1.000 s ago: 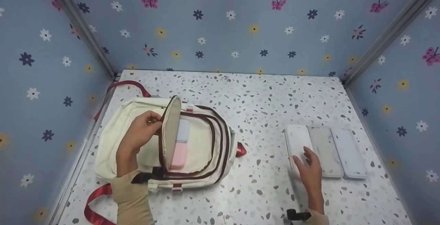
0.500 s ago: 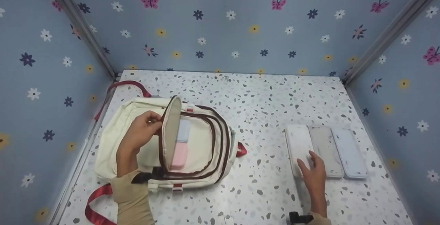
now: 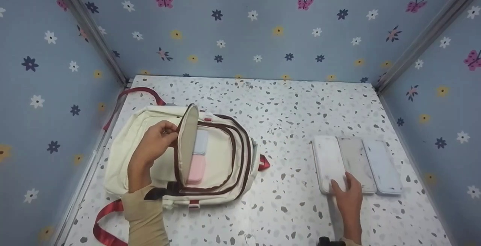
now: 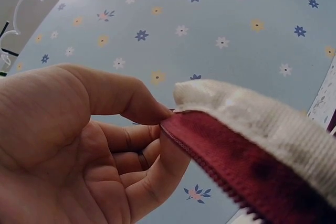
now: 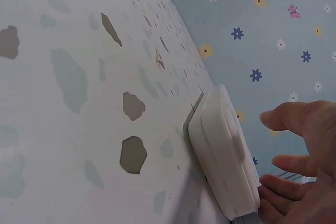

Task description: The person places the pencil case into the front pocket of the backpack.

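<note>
A cream backpack (image 3: pixel 124 159) with dark red zip edging lies on the table's left side. My left hand (image 3: pixel 150 144) pinches the edge of its front pocket flap (image 3: pixel 188 146) between thumb and fingers and holds it raised. The left wrist view shows the red zip tape (image 4: pixel 220 153) in that pinch. Inside the pocket sit a light blue case (image 3: pixel 200 142) and a pink case (image 3: pixel 196 169), partly hidden by the flap. Over the near end of a flat white case (image 3: pixel 327 156) hovers my right hand (image 3: pixel 349 199), fingers spread, holding nothing; the right wrist view shows the case's side (image 5: pixel 215 150).
To the right of the white case, a grey case (image 3: pixel 356 163) and a pale blue case (image 3: pixel 381 167) lie side by side. Red straps (image 3: pixel 103 219) trail from the backpack. Flowered panels (image 3: pixel 240 28) enclose the speckled table (image 3: pixel 285 118) at the back and sides.
My right hand has drawn back toward me and slightly right, from over the white case's middle to its near end. The left hand and the flap have stayed put.
</note>
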Demonstrator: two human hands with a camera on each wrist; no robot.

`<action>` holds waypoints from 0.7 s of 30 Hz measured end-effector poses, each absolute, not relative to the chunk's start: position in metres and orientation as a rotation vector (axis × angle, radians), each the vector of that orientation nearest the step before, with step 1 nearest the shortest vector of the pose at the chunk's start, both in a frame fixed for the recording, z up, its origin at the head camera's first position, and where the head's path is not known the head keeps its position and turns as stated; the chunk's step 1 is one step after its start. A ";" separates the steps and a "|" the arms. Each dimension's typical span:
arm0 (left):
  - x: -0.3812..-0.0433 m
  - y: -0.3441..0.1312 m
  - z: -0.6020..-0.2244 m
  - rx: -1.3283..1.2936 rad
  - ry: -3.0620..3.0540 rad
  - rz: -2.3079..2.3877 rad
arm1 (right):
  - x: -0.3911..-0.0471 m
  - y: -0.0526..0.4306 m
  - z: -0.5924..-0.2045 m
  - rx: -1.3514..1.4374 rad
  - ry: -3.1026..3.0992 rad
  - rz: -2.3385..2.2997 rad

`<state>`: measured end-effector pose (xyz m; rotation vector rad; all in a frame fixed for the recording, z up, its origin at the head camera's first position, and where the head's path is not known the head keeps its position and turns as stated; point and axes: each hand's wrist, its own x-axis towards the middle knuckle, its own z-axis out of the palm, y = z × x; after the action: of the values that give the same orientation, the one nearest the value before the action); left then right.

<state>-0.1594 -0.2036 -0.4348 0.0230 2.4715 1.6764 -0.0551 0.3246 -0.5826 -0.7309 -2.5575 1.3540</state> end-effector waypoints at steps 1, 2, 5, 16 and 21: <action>-0.160 -0.203 -0.435 0.024 2.470 1.679 | -0.055 0.324 -0.583 -0.733 -2.561 1.348; -0.160 -0.203 -0.435 0.025 2.470 1.681 | -0.054 0.324 -0.583 -0.741 -2.567 1.345; -0.161 -0.202 -0.435 0.029 2.466 1.684 | -0.053 0.323 -0.582 -0.770 -2.580 1.349; -0.161 -0.200 -0.434 0.034 2.470 1.688 | -0.052 0.309 -0.582 -0.804 -2.720 1.187; -0.161 -0.200 -0.434 0.035 2.470 1.680 | -0.054 0.303 -0.584 -0.872 -2.807 1.123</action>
<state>-0.1607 -0.2000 -0.4337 0.0352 2.4696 1.6796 -0.0544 0.3030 -0.5838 -0.8719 -2.8070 1.1230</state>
